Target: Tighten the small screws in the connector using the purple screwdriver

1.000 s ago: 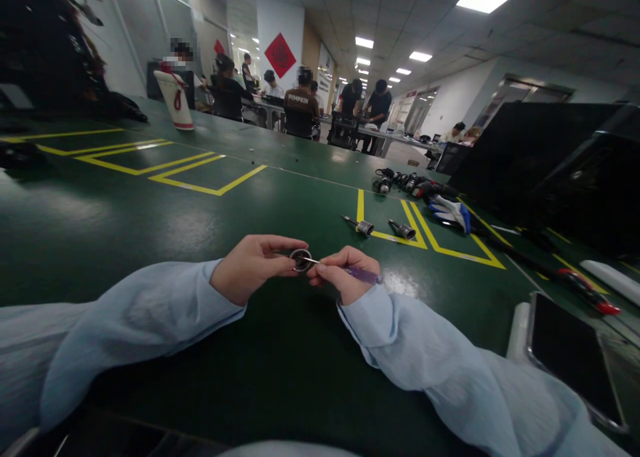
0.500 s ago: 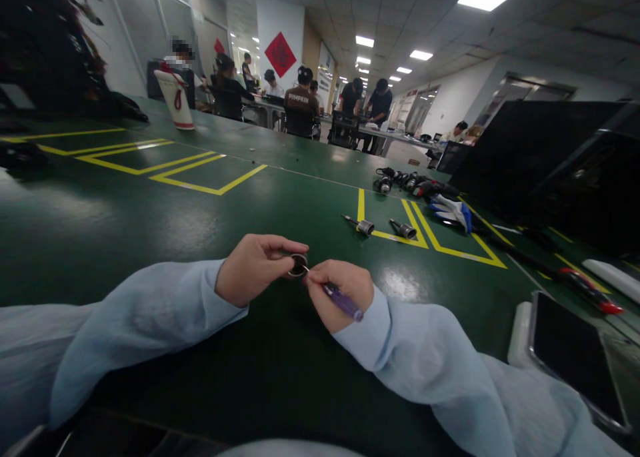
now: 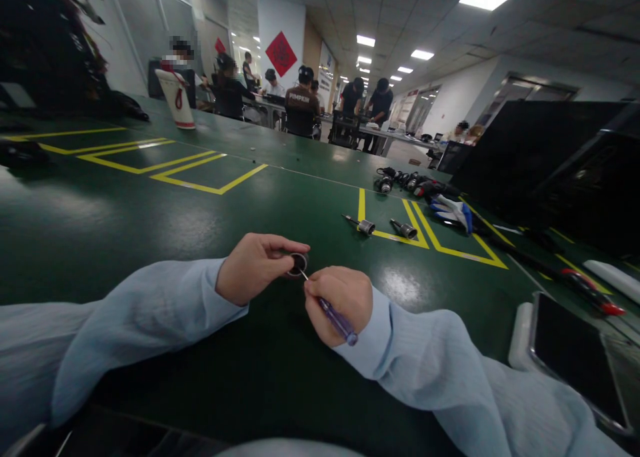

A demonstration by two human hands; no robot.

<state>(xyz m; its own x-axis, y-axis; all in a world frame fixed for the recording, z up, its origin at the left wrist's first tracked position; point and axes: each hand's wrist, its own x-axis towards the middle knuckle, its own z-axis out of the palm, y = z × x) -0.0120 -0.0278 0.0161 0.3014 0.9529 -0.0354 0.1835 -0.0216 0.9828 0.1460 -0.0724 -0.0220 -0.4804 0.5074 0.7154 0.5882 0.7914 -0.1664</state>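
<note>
My left hand (image 3: 254, 265) pinches a small round metal ring-shaped part (image 3: 299, 264) between thumb and fingers, its dark hollow turned toward me. In my right hand (image 3: 345, 297) is a screwdriver (image 3: 341, 322) with a translucent purple handle, its thin shaft pointing up and left at the part's opening. Whether the tip touches the inside is too small to tell. Beyond my hands, two metal cylinders with thin shafts lie on the green table: the left one (image 3: 367, 227) beside a yellow tape line, the right one (image 3: 406, 230) inside the taped corner.
A blue-and-white glove (image 3: 451, 213) and dark cabled parts (image 3: 385, 182) lie at the back right. Nearer right are a red-and-black tool (image 3: 593, 290) and a phone (image 3: 575, 357). A paper cup (image 3: 176, 100) stands far left. Several people sit or stand beyond the table.
My right hand has shifted slightly down, and the screwdriver's handle end has swung down and a little left, tilting more steeply. My left hand and the ring-shaped part have hardly moved.
</note>
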